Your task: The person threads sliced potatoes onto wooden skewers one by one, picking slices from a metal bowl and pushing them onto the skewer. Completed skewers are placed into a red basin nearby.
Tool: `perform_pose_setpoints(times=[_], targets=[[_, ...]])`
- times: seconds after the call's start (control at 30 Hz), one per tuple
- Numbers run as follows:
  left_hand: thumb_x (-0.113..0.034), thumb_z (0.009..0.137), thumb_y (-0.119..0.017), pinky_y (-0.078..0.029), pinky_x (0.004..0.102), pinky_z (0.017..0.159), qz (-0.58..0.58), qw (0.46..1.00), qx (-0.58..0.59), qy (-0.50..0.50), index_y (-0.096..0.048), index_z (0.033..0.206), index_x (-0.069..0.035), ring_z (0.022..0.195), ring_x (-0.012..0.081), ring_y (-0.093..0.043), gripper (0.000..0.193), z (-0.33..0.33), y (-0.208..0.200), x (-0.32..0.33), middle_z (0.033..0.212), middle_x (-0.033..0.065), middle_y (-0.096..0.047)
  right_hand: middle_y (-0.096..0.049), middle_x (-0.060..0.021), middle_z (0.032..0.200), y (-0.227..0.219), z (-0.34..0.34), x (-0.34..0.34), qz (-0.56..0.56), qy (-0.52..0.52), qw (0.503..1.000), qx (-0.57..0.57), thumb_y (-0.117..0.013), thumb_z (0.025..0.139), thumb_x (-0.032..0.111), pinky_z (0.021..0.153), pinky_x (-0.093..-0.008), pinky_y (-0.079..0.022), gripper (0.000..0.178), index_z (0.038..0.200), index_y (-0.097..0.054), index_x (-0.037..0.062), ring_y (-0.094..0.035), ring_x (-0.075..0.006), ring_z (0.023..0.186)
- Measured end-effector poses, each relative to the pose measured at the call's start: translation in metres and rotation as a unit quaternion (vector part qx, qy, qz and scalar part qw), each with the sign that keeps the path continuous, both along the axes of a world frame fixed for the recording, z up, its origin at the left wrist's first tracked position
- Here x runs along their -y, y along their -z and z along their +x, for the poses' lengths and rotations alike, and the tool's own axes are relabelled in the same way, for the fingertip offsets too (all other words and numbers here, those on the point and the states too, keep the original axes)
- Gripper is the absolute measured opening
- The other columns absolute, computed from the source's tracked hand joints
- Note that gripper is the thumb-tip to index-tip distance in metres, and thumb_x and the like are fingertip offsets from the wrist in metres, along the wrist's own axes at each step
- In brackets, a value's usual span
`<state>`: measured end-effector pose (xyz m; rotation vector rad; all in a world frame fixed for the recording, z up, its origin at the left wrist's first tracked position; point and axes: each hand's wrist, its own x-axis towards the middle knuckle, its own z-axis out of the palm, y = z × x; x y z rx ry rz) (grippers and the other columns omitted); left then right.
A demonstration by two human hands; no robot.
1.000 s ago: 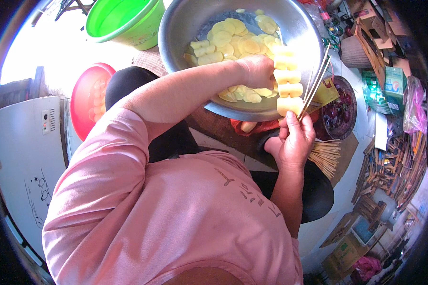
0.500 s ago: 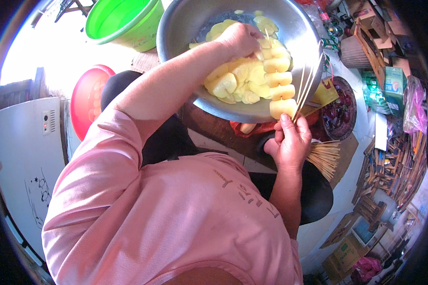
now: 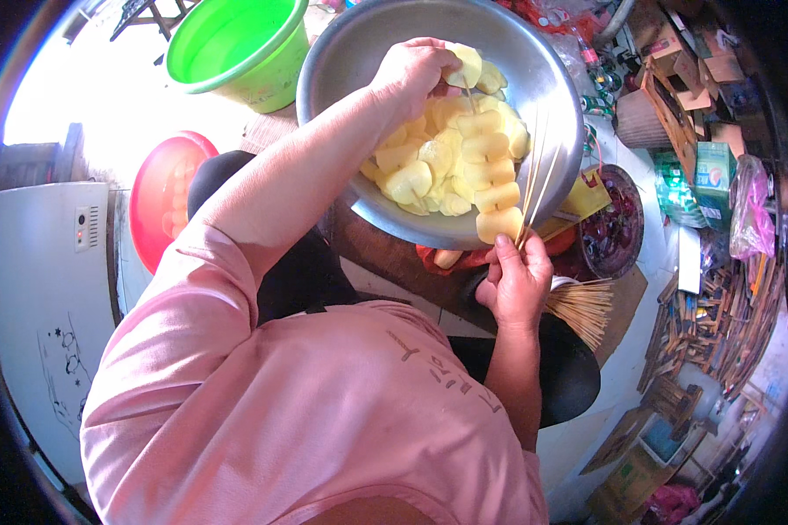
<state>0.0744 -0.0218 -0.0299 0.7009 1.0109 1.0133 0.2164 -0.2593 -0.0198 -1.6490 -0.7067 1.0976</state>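
Skewer of potato slices (image 3: 491,172): lower end pinched, with bare sticks (image 3: 538,187), in my right hand (image 3: 518,278); long axis runs away, slightly left, over the metal basin (image 3: 346,57). Left hand (image 3: 418,74), nearer the tip, pinches one slice (image 3: 465,65) there; piercing unclear.

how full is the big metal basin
Partly full: yellow slices are heaped in the metal basin, and bare metal shows around its inner wall.
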Motion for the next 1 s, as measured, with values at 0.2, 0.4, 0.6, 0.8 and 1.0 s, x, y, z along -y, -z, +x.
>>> perform_pose_setpoints(times=[0.2,0.4,0.6,0.8,1.0], targets=[[-0.003,0.076,-0.062,-0.053,0.0283,0.068,0.143,0.985,-0.101,0.012,-0.062,0.090,-0.001,0.073,0.0159,-0.061,0.015,-0.002,0.000,0.008,0.080,0.0066,-0.062,-0.059,-0.0016,0.065,0.001,-0.003,-0.001,0.010,-0.004,1.000,0.004,-0.059,0.088,0.010,0.045,-0.0190,-0.036,0.010,0.094,-0.059,0.0024,-0.045,-0.0050,0.048],[-0.007,0.079,-0.061,-0.054,0.0299,0.071,0.129,0.984,-0.103,0.060,-0.062,0.092,0.001,0.079,0.0175,-0.062,0.016,0.000,-0.003,0.017,0.085,0.0082,-0.062,-0.059,-0.0017,0.066,0.002,-0.004,-0.001,0.014,-0.003,1.000,0.010,-0.058,0.088,0.009,0.045,-0.0191,-0.036,0.009,0.094,-0.059,0.0024,-0.045,-0.0048,0.048],[-0.014,0.086,-0.057,-0.057,0.0325,0.070,0.052,0.998,-0.025,0.024,-0.059,0.096,0.001,0.086,0.0209,-0.063,0.018,0.004,-0.008,0.023,0.093,0.0118,-0.061,-0.059,-0.0008,0.065,0.001,-0.007,-0.002,0.019,-0.017,0.999,0.042,-0.058,0.089,0.009,0.044,-0.0192,-0.036,0.008,0.094,-0.058,0.0024,-0.045,-0.0043,0.048],[-0.015,0.086,-0.057,-0.057,0.0338,0.068,0.011,0.999,-0.018,0.040,-0.060,0.096,-0.001,0.083,0.0209,-0.064,0.018,0.004,0.000,0.014,0.090,0.0108,-0.062,-0.063,-0.0019,0.066,-0.001,-0.010,-0.002,0.021,-0.049,0.996,0.073,-0.057,0.090,0.011,0.043,-0.0188,-0.036,0.011,0.097,-0.058,0.0023,-0.045,-0.0034,0.046],[-0.017,0.085,-0.059,-0.054,0.0352,0.068,-0.056,0.996,-0.037,0.055,-0.063,0.094,-0.003,0.076,0.0198,-0.063,0.017,0.001,-0.007,0.013,0.087,0.0093,-0.063,-0.065,-0.0034,0.068,-0.003,-0.012,-0.001,-0.005,-0.061,0.995,0.083,-0.057,0.090,0.010,0.043,-0.0185,-0.037,0.012,0.099,-0.058,0.0019,-0.046,-0.0033,0.047]])
